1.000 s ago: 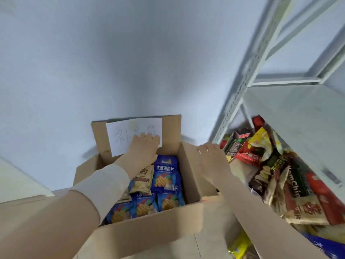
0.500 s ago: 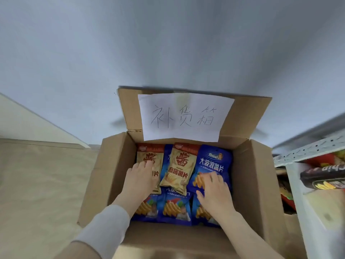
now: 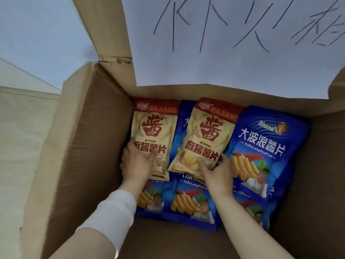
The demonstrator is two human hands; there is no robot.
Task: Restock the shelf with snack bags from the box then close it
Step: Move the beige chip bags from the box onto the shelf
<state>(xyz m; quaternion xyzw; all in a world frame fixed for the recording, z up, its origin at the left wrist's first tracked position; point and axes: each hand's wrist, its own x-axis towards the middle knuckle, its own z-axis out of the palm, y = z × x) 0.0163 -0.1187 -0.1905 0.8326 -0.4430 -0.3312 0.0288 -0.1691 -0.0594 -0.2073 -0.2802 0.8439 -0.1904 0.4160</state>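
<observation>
Box point(image 3: 89, 128): left hand point(image 3: 137, 165) grips left beige bag point(image 3: 154, 131) (fingers point(image 3: 130, 144) round lower corner); right hand point(image 3: 217, 173) grips middle bag point(image 3: 208, 135).

— Where do the bags lie in the box point(image 3: 80, 146)?
— Three lie at the back, side by side. The left bag point(image 3: 155, 128) is against the left wall, the middle bag point(image 3: 209, 131) is tilted beside it, and the right bag point(image 3: 261, 146) comes after.
— And nearer to us?
— The front row of bags point(image 3: 188, 204) lies partly under those three.
— Where are the hands?
— The left hand point(image 3: 136, 165) grips the lower end of the left bag. The right hand point(image 3: 216, 172) pinches the lower corner of the middle bag.
— And behind?
— The rear flap point(image 3: 112, 34) stands up, with a sheet of paper point(image 3: 224, 62) on it.
</observation>
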